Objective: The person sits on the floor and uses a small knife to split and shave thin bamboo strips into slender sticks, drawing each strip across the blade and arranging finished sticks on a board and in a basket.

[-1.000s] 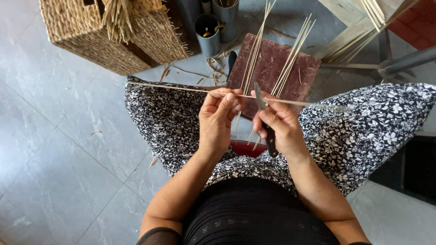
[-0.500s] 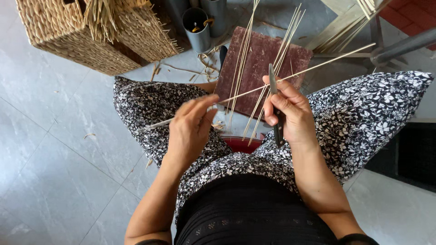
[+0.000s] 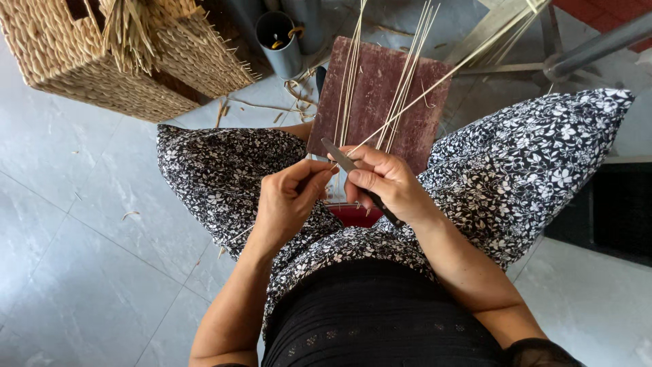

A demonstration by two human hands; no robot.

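A long pale straw strip runs over the lap, pinched by the left hand and pressed against a dark narrow knife gripped in the right hand — hands close together, seemingly for scraping — above a reddish-brown wooden board.

Near the middle of the frame we see a long, thin, pale straw-coloured stick. It runs slantwise from the fingers up toward the upper right corner, straight and slightly tilted, crossing the dark red board. Against its lower end lies a small knife with a dark, narrow blade. Its tip points to the upper left, and its dark handle slants down to the lower right.
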